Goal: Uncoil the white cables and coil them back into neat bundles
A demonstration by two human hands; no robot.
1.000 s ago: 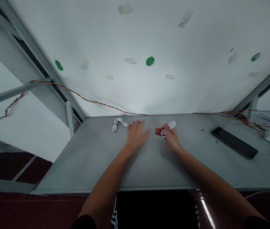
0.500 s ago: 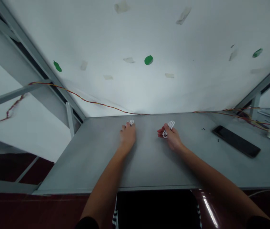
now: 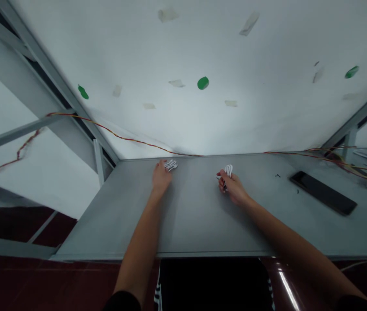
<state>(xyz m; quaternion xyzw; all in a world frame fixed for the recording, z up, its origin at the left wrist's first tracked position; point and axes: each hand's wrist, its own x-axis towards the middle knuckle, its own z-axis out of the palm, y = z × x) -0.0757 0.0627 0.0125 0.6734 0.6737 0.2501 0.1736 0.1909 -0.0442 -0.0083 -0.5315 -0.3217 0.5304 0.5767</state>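
My left hand (image 3: pixel 161 177) rests near the far edge of the grey metal table (image 3: pixel 196 216), its fingertips on a small bundle of white cable (image 3: pixel 170 165). My right hand (image 3: pixel 231 186) curls around a second coiled white cable (image 3: pixel 228 171), whose loops stick out above the fingers. The right hand's fingers hide part of that coil. Both hands are low over the tabletop, well apart.
A black flat tablet or phone (image 3: pixel 322 193) lies on the table at the right. Twisted red and yellow wires (image 3: pixel 138 142) run along the white wall (image 3: pixel 202 52) behind the table. Grey metal struts (image 3: pixel 98 160) stand at the left.
The white bundle that lay at the table's far left has moved with my left hand, which now sits further left. My right hand has closed more tightly around its coil.
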